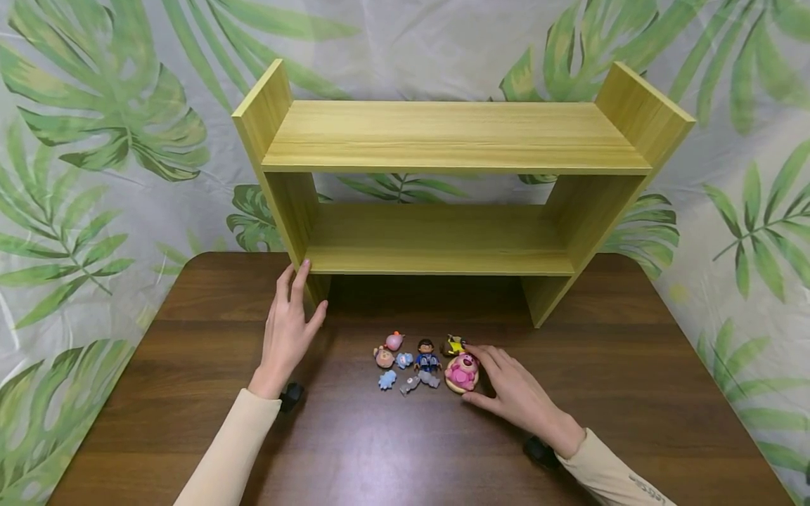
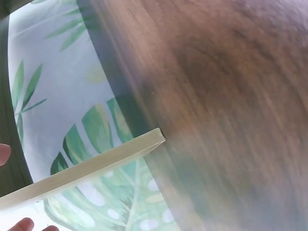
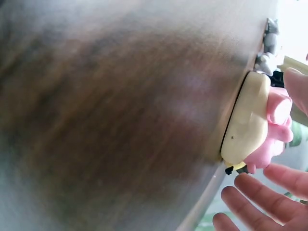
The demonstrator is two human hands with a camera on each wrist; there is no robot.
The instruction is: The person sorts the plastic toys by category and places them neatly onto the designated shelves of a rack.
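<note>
A pink bear toy on a cream base (image 1: 463, 374) lies on the table at the right end of a cluster of small toys. My right hand (image 1: 515, 386) reaches around its right side, fingers spread past the far edge and thumb near the front; in the right wrist view the pink bear (image 3: 279, 126) sits between thumb and fingers (image 3: 262, 197). My left hand (image 1: 287, 334) rests its extended fingertips at the left side panel of a wooden shelf (image 1: 443, 137). In the left wrist view, fingertips (image 2: 23, 224) show beside the panel's edge (image 2: 89, 166).
Left of the bear lie a dark-haired figure in blue (image 1: 427, 358), grey pieces (image 1: 429, 379), light blue pieces (image 1: 387, 380) and a pink round toy (image 1: 394, 342). A yellow-and-black figure (image 1: 455, 344) sits just behind the bear. Leaf-patterned cloth (image 1: 107, 105) hangs behind the brown table (image 1: 354, 450).
</note>
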